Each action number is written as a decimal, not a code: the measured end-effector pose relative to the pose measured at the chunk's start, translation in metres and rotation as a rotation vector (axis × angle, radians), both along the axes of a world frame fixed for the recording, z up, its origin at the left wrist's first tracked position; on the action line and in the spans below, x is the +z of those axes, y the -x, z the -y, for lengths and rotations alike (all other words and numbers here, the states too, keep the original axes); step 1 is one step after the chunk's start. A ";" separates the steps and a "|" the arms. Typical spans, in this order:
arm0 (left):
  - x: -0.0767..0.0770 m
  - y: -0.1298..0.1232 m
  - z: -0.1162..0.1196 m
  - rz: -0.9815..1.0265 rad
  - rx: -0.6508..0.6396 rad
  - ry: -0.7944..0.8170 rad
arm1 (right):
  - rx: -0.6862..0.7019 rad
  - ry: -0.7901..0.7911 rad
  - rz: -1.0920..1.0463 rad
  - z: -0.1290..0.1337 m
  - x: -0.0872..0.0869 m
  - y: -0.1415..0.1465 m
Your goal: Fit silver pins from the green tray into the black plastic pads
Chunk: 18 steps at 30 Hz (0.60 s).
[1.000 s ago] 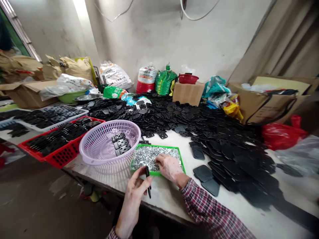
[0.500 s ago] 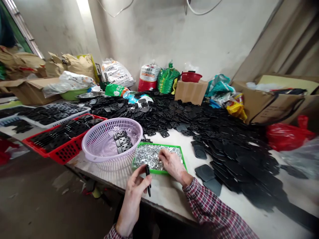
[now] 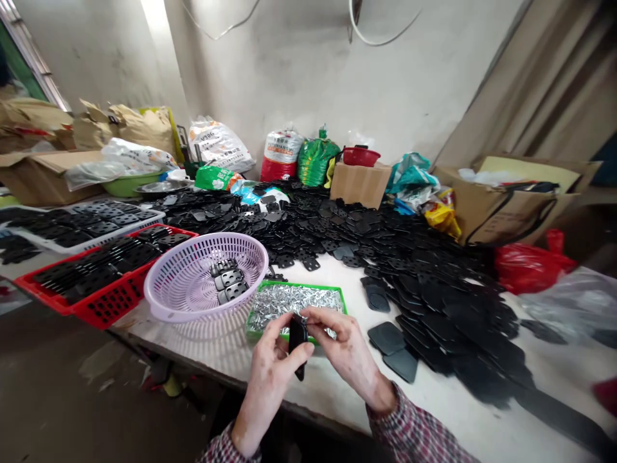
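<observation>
Near the table's front edge my left hand [image 3: 274, 366] grips a black plate [image 3: 298, 341] between thumb and fingers, with its narrow side toward me. At the plate's upper right edge is my right hand [image 3: 344, 344], its thumb and fingertips pinched together; whatever they hold is too small to make out. Just behind both hands lies a green tray [image 3: 344, 297] filled with small silvery metal pins [image 3: 289, 299]. A lilac round basket [image 3: 161, 289] stands to its left, holding a few black plates with metal pieces [image 3: 230, 278].
Black plates [image 3: 434, 308] are heaped across the back and right of the table. A red basket [image 3: 110, 299] and a white basket [image 3: 139, 222] with black plates stand left. Bags, a cardboard box [image 3: 359, 184] and a red bag [image 3: 530, 263] lie behind and right.
My right hand has left the pins in the tray and come to the black plate's upper edge. My left hand has moved slightly right with the plate. The camera view has shifted slightly.
</observation>
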<state>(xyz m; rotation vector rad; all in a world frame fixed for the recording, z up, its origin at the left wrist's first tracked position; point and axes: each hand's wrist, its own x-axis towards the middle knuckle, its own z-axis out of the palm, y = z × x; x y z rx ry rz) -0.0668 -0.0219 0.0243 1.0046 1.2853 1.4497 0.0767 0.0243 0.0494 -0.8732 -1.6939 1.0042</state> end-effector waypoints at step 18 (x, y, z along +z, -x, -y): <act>0.007 -0.019 0.008 -0.039 -0.156 0.063 | -0.191 0.085 -0.139 0.015 -0.006 -0.028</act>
